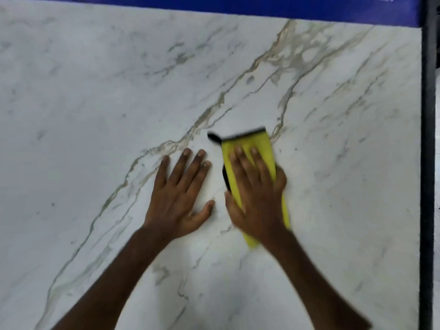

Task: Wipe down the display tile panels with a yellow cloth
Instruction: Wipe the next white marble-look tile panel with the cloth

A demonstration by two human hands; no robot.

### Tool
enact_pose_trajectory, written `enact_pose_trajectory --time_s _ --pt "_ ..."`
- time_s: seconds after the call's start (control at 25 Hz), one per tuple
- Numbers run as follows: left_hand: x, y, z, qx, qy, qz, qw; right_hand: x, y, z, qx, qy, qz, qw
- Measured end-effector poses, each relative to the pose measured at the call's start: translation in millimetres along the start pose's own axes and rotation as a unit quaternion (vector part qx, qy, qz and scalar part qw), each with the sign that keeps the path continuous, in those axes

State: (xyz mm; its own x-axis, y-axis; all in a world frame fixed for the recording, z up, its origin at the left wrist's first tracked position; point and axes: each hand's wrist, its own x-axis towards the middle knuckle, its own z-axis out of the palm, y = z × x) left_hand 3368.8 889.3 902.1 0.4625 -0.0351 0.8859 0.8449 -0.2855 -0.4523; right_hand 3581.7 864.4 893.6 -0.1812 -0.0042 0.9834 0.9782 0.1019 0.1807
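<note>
Yellow cloth (247, 146) at mid-panel: pressed it flat against the marble-look tile panel (119, 91) under straight fingers (240, 160) of the right hand (257, 198), braced the left hand (181, 198) spread and empty alongside, likely risked the unpinched cloth sliding off slick glaze.

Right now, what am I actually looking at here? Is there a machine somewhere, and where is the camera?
No machine here: these are a person's two bare hands, filmed by one camera worn on the head, looking forward and down. The surface is a white marble-look tile panel with grey veins, a blue band along its top and a dark frame on its right. The left hand rests flat on the tile, holding nothing. The right hand presses a yellow cloth with black edging flat against the tile.
</note>
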Motion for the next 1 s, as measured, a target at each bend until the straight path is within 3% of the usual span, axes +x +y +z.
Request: enact_pose_trajectory --time_s 0.08,0.16,0.32,0.44,0.56,0.64,0.8,0.88,1.0 --pt "-1.1 0.6 -0.4 0.017 -0.003 -0.002 1.0 -86.0 -15.4 -7.4 0.0 -0.022 0.012 1.0" --pt "0.1 2.6 -1.5 0.027 -0.013 -0.007 1.0 -100.5 -18.7 -9.2 0.005 -0.032 0.01 0.999" --pt "-10.5 15.3 -16.2 -0.032 -0.017 -0.045 0.998 16.4 -5.6 -7.7 0.02 -0.021 -0.048 0.998" --pt "-54.0 23.8 -28.1 -0.002 -0.029 -0.063 0.998 54.1 -2.5 -5.6 0.006 -0.013 -0.036 0.999" --pt "-97.6 16.2 -23.2 0.051 -0.094 -0.036 0.994 -7.8 -16.6 -0.7 0.013 0.008 0.009 1.0" --pt "-107.1 10.9 -14.6 0.061 -0.097 -0.016 0.993 -77.2 -32.2 -0.8 0.031 -0.005 0.012 0.999" --pt "-111.4 12.3 -3.8 0.062 -0.067 -0.02 0.996 -161.5 -53.6 -9.9 0.038 -0.058 -0.1 0.993" --pt "-112.2 11.8 -3.3 0.056 -0.057 -0.018 0.997 -127.8 -53.1 -9.2 0.036 -0.05 -0.09 0.994" --pt "-113.4 9.7 -3.4 0.04 -0.053 -0.021 0.998 -49.1 -55.7 -3.6 0.029 -0.005 0.003 1.0"
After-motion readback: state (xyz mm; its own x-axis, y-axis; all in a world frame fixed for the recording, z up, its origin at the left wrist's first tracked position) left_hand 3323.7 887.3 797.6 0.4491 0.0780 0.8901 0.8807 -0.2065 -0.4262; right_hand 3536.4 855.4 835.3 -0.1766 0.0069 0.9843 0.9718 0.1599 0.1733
